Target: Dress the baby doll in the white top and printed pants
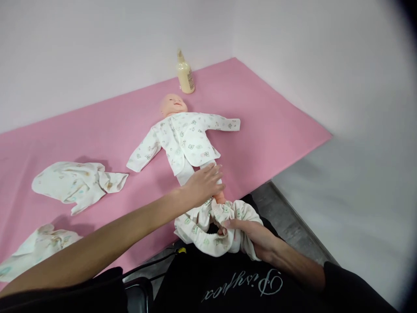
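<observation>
A baby doll (174,104) lies on its back, dressed in a white patterned long-sleeved top (185,139) and white leg coverings. Across the doll's lower leg (220,198), at the table's front edge, my left hand (205,184) is curved with its fingers over the leg; its thumb is hidden. My right hand (257,237) grips gathered white patterned baby pants (208,243), thumb on top of the cloth. The pants' opening faces up in a loose ring, and the doll's bare foot is at the bunched fabric. Part of the pants hangs past the edge above my lap.
A pump bottle (185,78) of pale yellow liquid stands behind the doll's head. Two crumpled, stained baby garments, a nearer cloth (39,248) and a farther one (78,182), lie on the left of the pink table (267,117). White walls border the back and right.
</observation>
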A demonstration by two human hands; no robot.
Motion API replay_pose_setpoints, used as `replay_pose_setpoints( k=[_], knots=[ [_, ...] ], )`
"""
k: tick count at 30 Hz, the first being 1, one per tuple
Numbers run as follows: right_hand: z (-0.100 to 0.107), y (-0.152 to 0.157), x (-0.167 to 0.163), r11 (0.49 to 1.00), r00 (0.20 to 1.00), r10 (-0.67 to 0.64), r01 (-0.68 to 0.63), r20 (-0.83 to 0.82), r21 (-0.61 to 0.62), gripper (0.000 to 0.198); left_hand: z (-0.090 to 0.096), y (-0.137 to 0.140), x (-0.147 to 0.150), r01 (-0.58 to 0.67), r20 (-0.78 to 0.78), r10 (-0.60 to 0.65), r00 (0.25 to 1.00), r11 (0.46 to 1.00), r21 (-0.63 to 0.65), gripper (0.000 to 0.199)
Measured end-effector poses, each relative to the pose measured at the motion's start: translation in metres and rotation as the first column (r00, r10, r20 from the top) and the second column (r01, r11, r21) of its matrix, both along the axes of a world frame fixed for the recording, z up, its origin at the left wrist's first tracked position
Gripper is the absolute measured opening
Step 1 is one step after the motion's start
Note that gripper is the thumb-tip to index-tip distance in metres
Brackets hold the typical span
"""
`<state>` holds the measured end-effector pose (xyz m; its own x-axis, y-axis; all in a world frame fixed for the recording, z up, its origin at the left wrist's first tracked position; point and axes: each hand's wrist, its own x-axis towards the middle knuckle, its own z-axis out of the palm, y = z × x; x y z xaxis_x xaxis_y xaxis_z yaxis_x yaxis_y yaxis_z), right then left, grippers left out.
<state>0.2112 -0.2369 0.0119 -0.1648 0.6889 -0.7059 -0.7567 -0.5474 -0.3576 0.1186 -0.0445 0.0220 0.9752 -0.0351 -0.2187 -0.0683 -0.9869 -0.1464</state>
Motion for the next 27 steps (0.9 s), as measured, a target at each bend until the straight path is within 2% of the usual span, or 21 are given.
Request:
replay_pose_setpoints(
  k=[4, 8, 11, 14, 17, 19, 23, 27],
  knots=[
    [-0.011, -0.007, 0.001, 0.999, 0.994, 0.035, -0.032, -0.106, 0.031, 0.017, -0.003, 0.009, 0.006, 0.036, 0.015, -0.036, 0.999, 0.999, -0.024, 0.036],
    [-0.020, -0.014, 0.005, 0.997, 0.999, -0.015, 0.018, -0.050, 0.076, 0.024, 0.000, 0.021, 0.003, 0.039, 0.158, -0.025, 0.987, 0.995, -0.087, 0.034],
    [-0.026, -0.017, 0.010, 0.994, 0.996, -0.084, 0.085, -0.027, 0.062, 0.028, 0.007, 0.027, -0.001, 0.033, 0.224, 0.006, 0.975, 0.985, -0.171, 0.035],
    [-0.028, -0.015, 0.014, 0.973, 0.973, -0.232, 0.232, 0.005, -0.016, 0.028, 0.011, 0.025, -0.005, 0.014, 0.222, 0.033, 0.974, 0.979, -0.204, 0.037],
    [-0.021, -0.012, 0.017, 0.923, 0.928, -0.370, 0.371, 0.037, -0.104, 0.026, 0.007, 0.018, -0.007, -0.001, 0.169, 0.025, 0.985, 0.991, -0.136, 0.037],
    [-0.011, -0.010, 0.016, 0.898, 0.904, -0.424, 0.427, 0.049, -0.109, 0.027, 0.001, 0.014, -0.009, 0.003, 0.150, 0.009, 0.989, 0.997, -0.083, 0.037],
    [0.005, -0.008, 0.010, 0.883, 0.881, -0.465, 0.469, 0.088, -0.024, 0.041, -0.009, 0.011, -0.009, 0.003, 0.171, 0.005, 0.985, 0.999, -0.049, 0.033],
    [0.008, -0.004, 0.004, 0.868, 0.847, -0.497, 0.489, 0.188, 0.091, 0.048, -0.010, 0.011, -0.006, -0.013, 0.206, 0.025, 0.978, 0.998, -0.056, 0.034]
  ],
)
